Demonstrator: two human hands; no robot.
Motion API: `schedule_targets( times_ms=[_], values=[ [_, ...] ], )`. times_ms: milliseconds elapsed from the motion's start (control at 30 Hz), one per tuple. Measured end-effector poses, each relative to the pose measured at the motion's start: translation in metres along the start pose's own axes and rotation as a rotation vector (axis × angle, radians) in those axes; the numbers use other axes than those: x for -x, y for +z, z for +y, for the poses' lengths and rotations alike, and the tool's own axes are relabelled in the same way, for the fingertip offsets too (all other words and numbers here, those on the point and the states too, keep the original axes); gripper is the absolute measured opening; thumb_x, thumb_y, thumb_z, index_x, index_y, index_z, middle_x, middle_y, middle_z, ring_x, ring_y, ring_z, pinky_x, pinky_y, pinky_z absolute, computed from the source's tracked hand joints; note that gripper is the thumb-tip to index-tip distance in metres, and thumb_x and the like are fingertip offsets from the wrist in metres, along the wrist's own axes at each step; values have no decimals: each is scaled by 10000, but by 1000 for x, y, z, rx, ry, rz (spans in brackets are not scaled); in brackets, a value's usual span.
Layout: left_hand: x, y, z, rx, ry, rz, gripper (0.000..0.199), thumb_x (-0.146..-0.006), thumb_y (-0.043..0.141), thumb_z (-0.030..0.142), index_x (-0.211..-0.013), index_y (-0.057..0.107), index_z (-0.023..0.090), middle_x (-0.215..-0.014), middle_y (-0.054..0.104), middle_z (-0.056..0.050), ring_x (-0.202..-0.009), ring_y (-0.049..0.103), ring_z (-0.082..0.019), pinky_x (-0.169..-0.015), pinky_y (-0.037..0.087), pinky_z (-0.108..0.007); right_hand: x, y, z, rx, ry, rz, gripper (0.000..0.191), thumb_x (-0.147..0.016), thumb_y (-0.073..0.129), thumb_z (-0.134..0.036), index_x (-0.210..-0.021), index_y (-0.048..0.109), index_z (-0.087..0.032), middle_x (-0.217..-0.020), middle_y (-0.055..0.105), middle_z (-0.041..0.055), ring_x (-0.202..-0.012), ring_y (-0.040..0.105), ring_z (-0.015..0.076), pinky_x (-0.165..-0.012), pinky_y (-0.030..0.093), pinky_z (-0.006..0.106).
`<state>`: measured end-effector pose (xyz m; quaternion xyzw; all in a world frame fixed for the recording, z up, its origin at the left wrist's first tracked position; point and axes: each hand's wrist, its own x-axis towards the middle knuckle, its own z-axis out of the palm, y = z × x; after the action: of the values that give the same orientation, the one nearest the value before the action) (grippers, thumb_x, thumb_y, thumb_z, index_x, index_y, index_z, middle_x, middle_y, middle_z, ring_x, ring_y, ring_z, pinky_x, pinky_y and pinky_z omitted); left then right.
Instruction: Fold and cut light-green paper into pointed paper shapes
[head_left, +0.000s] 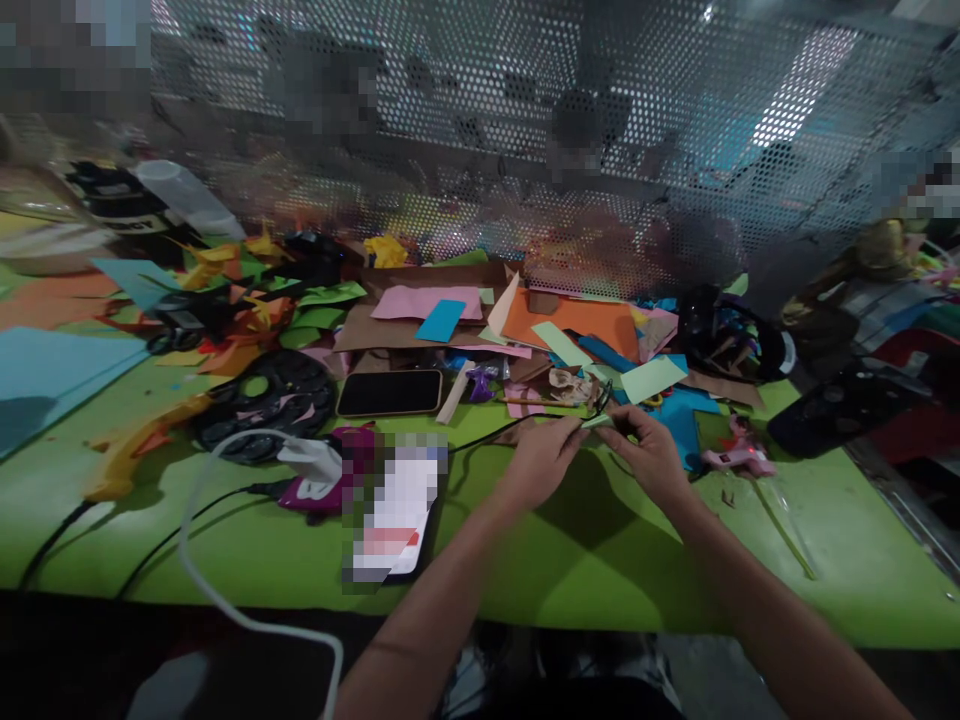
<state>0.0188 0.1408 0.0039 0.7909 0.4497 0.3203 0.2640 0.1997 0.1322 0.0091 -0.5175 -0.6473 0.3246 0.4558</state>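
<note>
My left hand (544, 460) and my right hand (643, 450) meet above the front middle of the table. Between their fingertips is a small light green piece of paper (597, 421), pinched from both sides. A thin black cord (487, 437) runs to the left from behind my left hand. Just beyond my fingers lie a pencil (551, 402), a crumpled cream-coloured piece (574, 385) and light green paper strips (654, 379). To the right of my right hand is blue paper (679, 430), beside a pink device with a red light (739, 458).
Left of my arms lie a lit phone (397, 515), a purple power strip (319, 490) with a white plug, a dark phone (390, 393), a yellow glue gun (142, 450) and a black round tray (262, 400). A dark tumbler (836, 408) lies right. Behind stands a perforated metal panel (465, 120).
</note>
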Motion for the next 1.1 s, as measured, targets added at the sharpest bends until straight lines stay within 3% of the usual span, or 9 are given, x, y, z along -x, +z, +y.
schedule_targets(
  times_ms=[133,433,567,700,833,967,1100],
  values=[
    [1,1,-3,101,-56,112,280,-988,403,325,-745,485,213,-695,529,-12,-638,469,-166,-610,296,-275,-2,-2,4,-28,84,-105,316,-799,671,-512,-793,631,-198,-687,564,-10,-657,481,151,-592,371,264],
    [1,-1,-2,240,-93,140,326,-977,397,399,-707,381,219,-675,466,15,-633,422,-144,-603,280,-272,-2,-5,1,36,57,-69,352,-806,658,-520,-677,590,-199,-633,543,-21,-622,468,142,-593,342,268],
    [1,-4,-3,328,-152,73,356,-953,433,427,-673,437,207,-635,481,21,-623,444,-140,-594,312,-262,-1,-6,-2,106,32,-37,352,-802,665,-511,-652,591,-201,-603,558,-22,-593,460,137,-566,331,262],
    [1,-5,-7,454,-148,-8,308,-909,520,473,-870,604,180,-786,614,-1,-711,520,-152,-639,378,-253,1,-6,-5,132,11,-90,357,-797,668,-512,-641,592,-200,-582,549,-24,-571,458,134,-535,321,255],
    [-1,1,-12,524,-199,-19,339,-900,536,497,-860,618,170,-712,567,12,-661,478,-131,-619,373,-245,1,-4,-7,88,-1,-117,337,-798,670,-494,-635,622,-202,-593,597,-10,-590,513,152,-559,376,266],
    [-3,7,-13,798,-338,34,406,-835,613,554,-958,652,169,-828,611,-9,-696,499,-116,-641,403,-233,0,-6,-7,-8,7,-77,288,-851,619,-477,-853,726,-210,-761,702,29,-693,600,182,-627,459,291],
    [-5,6,-9,1020,-488,95,501,-711,726,598,-973,651,178,-838,610,-10,-677,509,-100,-605,403,-214,1,-7,-7,-90,-55,-10,357,-783,736,-398,-1109,710,-254,-1013,732,44,-859,646,205,-779,516,338]
  ],
)
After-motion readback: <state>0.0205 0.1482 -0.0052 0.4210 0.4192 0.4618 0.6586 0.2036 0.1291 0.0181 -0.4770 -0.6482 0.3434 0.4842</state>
